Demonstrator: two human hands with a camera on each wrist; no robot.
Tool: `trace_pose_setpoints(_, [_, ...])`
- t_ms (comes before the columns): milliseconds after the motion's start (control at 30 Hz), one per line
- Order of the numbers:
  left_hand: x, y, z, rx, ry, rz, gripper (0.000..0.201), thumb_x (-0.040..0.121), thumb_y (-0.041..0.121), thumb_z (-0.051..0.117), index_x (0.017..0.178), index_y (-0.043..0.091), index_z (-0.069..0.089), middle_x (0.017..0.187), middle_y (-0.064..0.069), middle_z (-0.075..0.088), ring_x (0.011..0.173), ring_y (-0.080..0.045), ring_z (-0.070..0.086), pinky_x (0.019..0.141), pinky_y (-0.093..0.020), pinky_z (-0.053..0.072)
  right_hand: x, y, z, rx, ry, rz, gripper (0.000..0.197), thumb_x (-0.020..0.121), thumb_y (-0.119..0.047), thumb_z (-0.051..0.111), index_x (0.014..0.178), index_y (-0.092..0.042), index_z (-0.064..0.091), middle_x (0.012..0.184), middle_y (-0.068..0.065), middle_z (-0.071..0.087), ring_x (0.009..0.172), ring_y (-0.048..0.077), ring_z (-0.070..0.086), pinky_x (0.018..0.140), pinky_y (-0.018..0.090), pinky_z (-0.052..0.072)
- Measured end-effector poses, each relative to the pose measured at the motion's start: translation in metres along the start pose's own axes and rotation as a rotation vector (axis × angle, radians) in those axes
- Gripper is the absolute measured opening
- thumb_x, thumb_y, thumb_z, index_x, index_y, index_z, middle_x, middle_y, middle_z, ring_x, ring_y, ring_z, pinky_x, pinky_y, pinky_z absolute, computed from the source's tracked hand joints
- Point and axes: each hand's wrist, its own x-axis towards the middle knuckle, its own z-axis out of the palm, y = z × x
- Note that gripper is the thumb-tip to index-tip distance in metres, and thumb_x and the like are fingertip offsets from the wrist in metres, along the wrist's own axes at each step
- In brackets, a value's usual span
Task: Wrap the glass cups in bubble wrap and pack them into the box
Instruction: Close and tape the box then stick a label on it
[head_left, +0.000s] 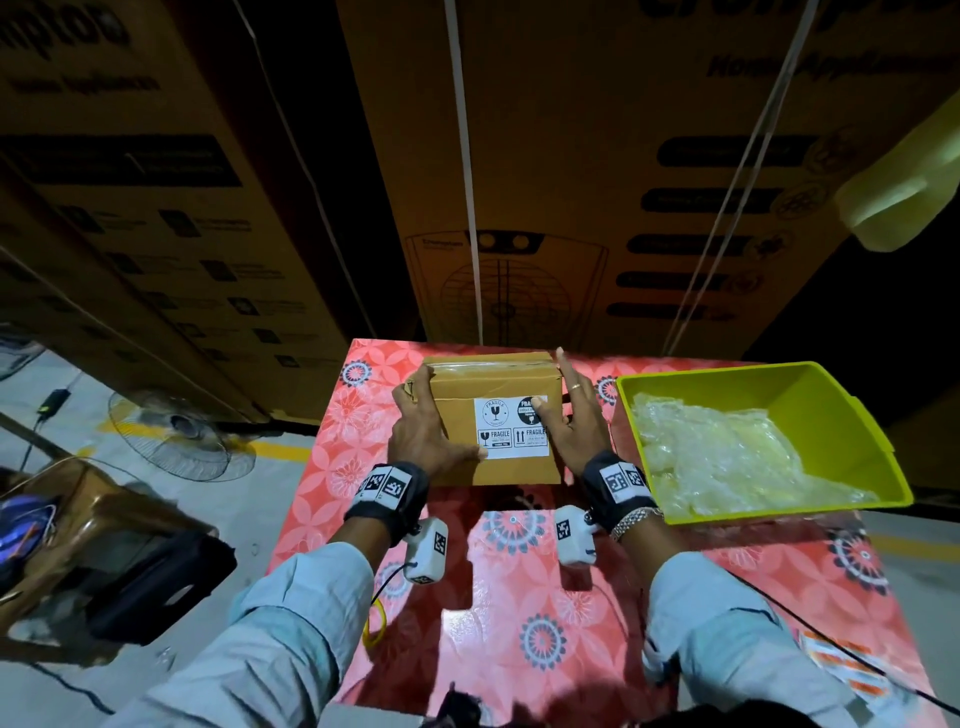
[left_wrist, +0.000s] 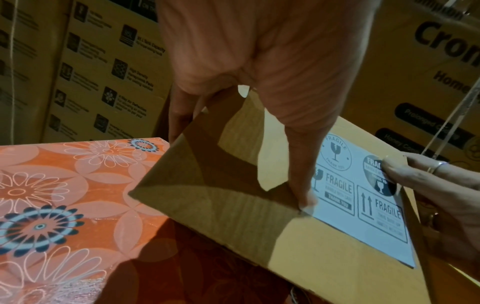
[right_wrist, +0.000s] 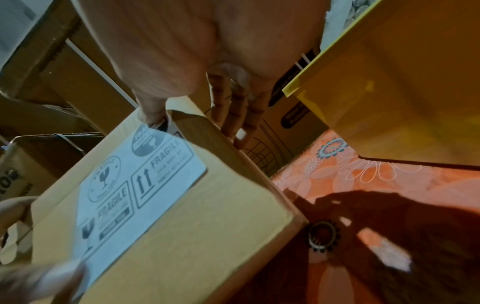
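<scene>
Stacked appliance cartons behind; floral orange table (head_left: 519, 597) in front.

Item: cardboard box (head_left: 498, 470), table's 12 o'clock, flaps closed, clear tape across top, white fragile label (head_left: 511, 428) on near face. Contents hidden; no glass cups visible.

Left hand (head_left: 423, 431) clasps box's 9 o'clock side, thumb on label. Right hand (head_left: 571, 421) clasps 3 o'clock side, thumb on label.

Step, judged: packing done, sealed box being positioned. Next: level, gentle handling.

Green bin (head_left: 769, 374), 3 o'clock of box: bubble wrap (head_left: 722, 457) inside.
</scene>
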Motion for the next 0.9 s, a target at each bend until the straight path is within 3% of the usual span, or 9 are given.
trace_pose_setpoints(67, [-0.002, 0.002, 0.002, 0.022, 0.048, 0.011, 0.118, 0.064, 0.067, 0.087, 0.153, 0.032, 0.018, 0.142, -0.012, 0.033, 0.096, -0.042, 0.068, 0.078, -0.050, 0.060, 0.000, 0.000, 0.004, 0.014, -0.004, 0.049, 0.094, 0.089, -0.044, 0.072, 0.158, -0.051, 0.009, 0.153, -0.003, 0.038, 0.139, 0.023, 0.040, 0.110, 0.046, 0.042])
trace_pose_setpoints(133, [-0.003, 0.007, 0.004, 0.023, 0.101, -0.013, 0.109, 0.069, 0.077, 0.076, 0.151, 0.032, 0.022, 0.139, -0.011, 0.036, 0.092, -0.040, 0.068, 0.075, -0.049, 0.060, -0.001, -0.004, 0.009, -0.014, 0.009, 0.072, 0.106, 0.081, -0.049, 0.079, 0.157, -0.050, 0.005, 0.157, 0.000, 0.033, 0.143, 0.027, 0.035, 0.113, 0.052, 0.038])
trace_pose_setpoints(300, [-0.004, 0.018, 0.009, -0.029, 0.202, -0.080, 0.093, 0.077, 0.084, 0.061, 0.145, 0.029, 0.030, 0.130, -0.013, 0.042, 0.100, -0.043, 0.065, 0.079, -0.049, 0.058, -0.005, 0.000, 0.014, -0.102, -0.015, 0.045, 0.142, 0.055, -0.048, 0.096, 0.159, -0.042, 0.000, 0.157, 0.001, 0.028, 0.142, 0.028, 0.033, 0.114, 0.052, 0.037])
trace_pose_setpoints(400, [0.001, 0.017, 0.009, -0.040, 0.192, -0.082, 0.093, 0.077, 0.085, 0.059, 0.145, 0.028, 0.031, 0.131, -0.014, 0.043, 0.101, -0.043, 0.065, 0.079, -0.048, 0.058, -0.010, 0.012, 0.011, -0.129, -0.059, -0.001, 0.154, 0.047, -0.046, 0.099, 0.160, -0.040, -0.005, 0.157, 0.000, 0.024, 0.143, 0.028, 0.032, 0.116, 0.051, 0.037])
trace_pose_setpoints(533, [0.005, 0.009, 0.008, -0.027, 0.144, -0.029, 0.121, 0.052, 0.087, 0.077, 0.147, 0.031, 0.028, 0.132, -0.013, 0.039, 0.096, -0.040, 0.066, 0.073, -0.050, 0.061, -0.008, 0.015, 0.014, -0.126, -0.038, -0.004, 0.140, 0.054, -0.048, 0.096, 0.160, -0.034, 0.006, 0.156, 0.000, 0.024, 0.141, 0.026, 0.035, 0.110, 0.041, 0.041])
trace_pose_setpoints(600, [0.003, 0.005, 0.010, 0.009, 0.125, -0.015, 0.138, 0.038, 0.085, 0.083, 0.150, 0.032, 0.024, 0.134, -0.012, 0.036, 0.098, -0.040, 0.066, 0.070, -0.051, 0.062, 0.000, 0.012, 0.013, -0.086, -0.014, 0.018, 0.115, 0.065, -0.052, 0.090, 0.155, -0.032, 0.021, 0.151, -0.001, 0.030, 0.134, 0.023, 0.042, 0.104, 0.038, 0.045])
trace_pose_setpoints(733, [0.000, 0.004, 0.011, 0.087, 0.101, -0.039, 0.158, 0.026, 0.081, 0.089, 0.156, 0.035, 0.011, 0.147, -0.013, 0.026, 0.114, -0.043, 0.061, 0.072, -0.056, 0.061, 0.020, 0.006, -0.005, -0.017, -0.004, 0.059, 0.055, 0.086, -0.053, 0.073, 0.132, -0.032, 0.048, 0.122, -0.006, 0.053, 0.096, 0.012, 0.057, 0.078, 0.033, 0.049])
trace_pose_setpoints(833, [0.006, 0.004, 0.009, 0.087, 0.067, -0.040, 0.167, 0.022, 0.073, 0.095, 0.157, 0.038, 0.003, 0.152, -0.017, 0.023, 0.115, -0.046, 0.062, 0.075, -0.059, 0.061, 0.025, 0.018, -0.016, -0.004, -0.101, -0.011, 0.059, 0.088, -0.057, 0.068, 0.138, -0.035, 0.046, 0.131, -0.007, 0.054, 0.108, 0.011, 0.057, 0.089, 0.036, 0.053])
trace_pose_setpoints(900, [0.010, 0.001, 0.005, 0.081, 0.028, -0.004, 0.169, 0.021, 0.067, 0.098, 0.157, 0.039, 0.001, 0.154, -0.018, 0.023, 0.114, -0.048, 0.063, 0.077, -0.060, 0.060, 0.023, 0.028, -0.022, -0.014, -0.184, -0.020, 0.079, 0.084, -0.056, 0.074, 0.151, -0.039, 0.035, 0.143, -0.006, 0.048, 0.110, 0.010, 0.055, 0.090, 0.027, 0.052])
